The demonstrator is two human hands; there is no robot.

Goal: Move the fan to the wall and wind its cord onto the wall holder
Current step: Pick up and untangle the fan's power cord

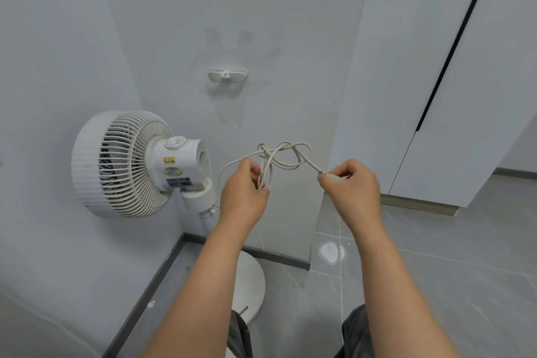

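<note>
Fingers (257,171) of the left hand (244,189) were curled round a bunch of several strands of the white cord (286,154). The right hand (353,183) pinched the cord's end piece, apparently the plug (334,176), between thumb and forefinger. Between the two hands the cord rose in a loose tangle of crossing loops, with at least one strand passing through another.

The fan (122,163) stood in the left corner, its grille close to the left wall and its round base (252,276) on the floor by the far wall, so that part of the job looked done. The wall holder (227,75), a small white cleat with two wings, hung bare on the far wall, above the hands and well apart from them.

The chief risk lay in the tangle. If the hands drew apart, the crossed loops would probably cinch into a knot. A knotted cord would wind unevenly and could slide off the holder's short wings.

A second hazard was the strand arcing left from the left hand towards the fan's neck. A sharp pull while lifting the cord to the holder could tug the head or rock the stand on the smooth tiles.

Should the left grip slacken, the gathered strands would likely spill to the floor. The plug, if left dangling after the last turn, might drag the winding loose.
</note>
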